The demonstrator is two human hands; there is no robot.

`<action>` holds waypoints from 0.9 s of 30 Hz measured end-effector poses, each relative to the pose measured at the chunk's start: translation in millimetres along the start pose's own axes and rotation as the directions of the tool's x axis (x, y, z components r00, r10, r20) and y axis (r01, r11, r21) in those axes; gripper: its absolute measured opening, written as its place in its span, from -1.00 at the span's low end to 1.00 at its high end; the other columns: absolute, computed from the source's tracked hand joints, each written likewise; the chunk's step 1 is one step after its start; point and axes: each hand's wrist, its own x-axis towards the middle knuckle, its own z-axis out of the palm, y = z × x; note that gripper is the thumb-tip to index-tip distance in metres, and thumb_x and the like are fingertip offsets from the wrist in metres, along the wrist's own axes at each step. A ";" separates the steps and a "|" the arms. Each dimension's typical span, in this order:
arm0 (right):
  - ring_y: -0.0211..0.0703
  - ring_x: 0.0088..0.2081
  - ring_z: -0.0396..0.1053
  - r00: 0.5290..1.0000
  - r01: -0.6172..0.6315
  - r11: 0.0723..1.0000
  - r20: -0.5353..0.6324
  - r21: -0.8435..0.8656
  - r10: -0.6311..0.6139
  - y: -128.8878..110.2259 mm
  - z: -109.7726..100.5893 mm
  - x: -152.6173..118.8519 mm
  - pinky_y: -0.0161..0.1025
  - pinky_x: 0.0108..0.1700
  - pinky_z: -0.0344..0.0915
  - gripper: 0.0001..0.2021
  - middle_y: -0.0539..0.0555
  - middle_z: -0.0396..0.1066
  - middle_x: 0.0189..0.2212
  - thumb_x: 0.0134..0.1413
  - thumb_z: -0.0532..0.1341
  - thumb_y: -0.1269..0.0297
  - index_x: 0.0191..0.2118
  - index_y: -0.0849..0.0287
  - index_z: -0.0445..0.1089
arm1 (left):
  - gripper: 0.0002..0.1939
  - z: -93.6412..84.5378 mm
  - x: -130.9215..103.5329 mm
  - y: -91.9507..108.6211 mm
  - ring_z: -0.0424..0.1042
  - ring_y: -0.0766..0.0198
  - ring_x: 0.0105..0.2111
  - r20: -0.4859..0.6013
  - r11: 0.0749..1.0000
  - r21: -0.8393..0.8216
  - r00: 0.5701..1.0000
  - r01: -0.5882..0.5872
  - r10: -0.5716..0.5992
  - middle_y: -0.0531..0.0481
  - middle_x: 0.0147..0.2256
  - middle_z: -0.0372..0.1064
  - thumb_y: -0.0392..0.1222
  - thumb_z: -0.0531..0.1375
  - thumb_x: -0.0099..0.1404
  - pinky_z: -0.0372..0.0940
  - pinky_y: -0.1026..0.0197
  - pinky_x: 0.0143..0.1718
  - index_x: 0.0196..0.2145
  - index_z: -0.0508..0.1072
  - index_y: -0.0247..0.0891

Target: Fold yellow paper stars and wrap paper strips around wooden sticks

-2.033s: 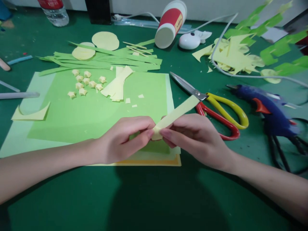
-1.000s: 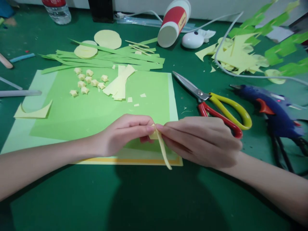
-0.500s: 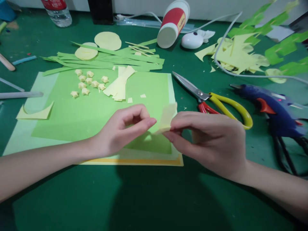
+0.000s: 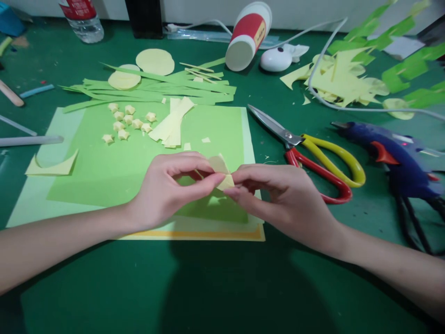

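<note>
Between my two hands is a folded pale yellow paper strip [image 4: 220,168], held above the green paper sheets [image 4: 104,171]. My left hand [image 4: 174,185] pinches it from the left between thumb and fingers. From the right, my right hand [image 4: 281,199] pinches its edge with thumb and forefinger. The fingertips partly hide the fold. Beyond my left hand lie several small folded paper stars [image 4: 128,119] and a fanned pile of yellow paper strips [image 4: 175,123], with small paper scraps [image 4: 206,140] close by.
Scissors [image 4: 295,144] with red and yellow handles lie right of the sheets, then a blue glue gun [image 4: 392,153]. Behind are green paper strips [image 4: 167,87], a tipped paper cup [image 4: 248,35], a white cable [image 4: 323,48], yellow paper offcuts [image 4: 340,81] and a water bottle [image 4: 83,21].
My left hand has come over to the paper strip and now pinches it too. My right hand has shifted left, turning the strip and uncovering the red scissor handle.
</note>
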 end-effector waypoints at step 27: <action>-0.42 -0.61 0.10 0.992 -0.105 0.971 0.097 0.217 0.086 0.0 -3.1 -0.7 -0.45 -0.61 0.06 -0.88 -0.07 0.19 -0.63 0.07 0.06 0.41 -0.46 0.21 0.26 | -0.93 0.9 5.3 1.1 0.40 0.39 -0.47 -0.070 0.994 -0.090 0.995 0.068 -0.075 0.07 -0.46 0.46 -0.35 0.26 0.05 0.31 0.35 -0.46 -0.47 0.52 -0.22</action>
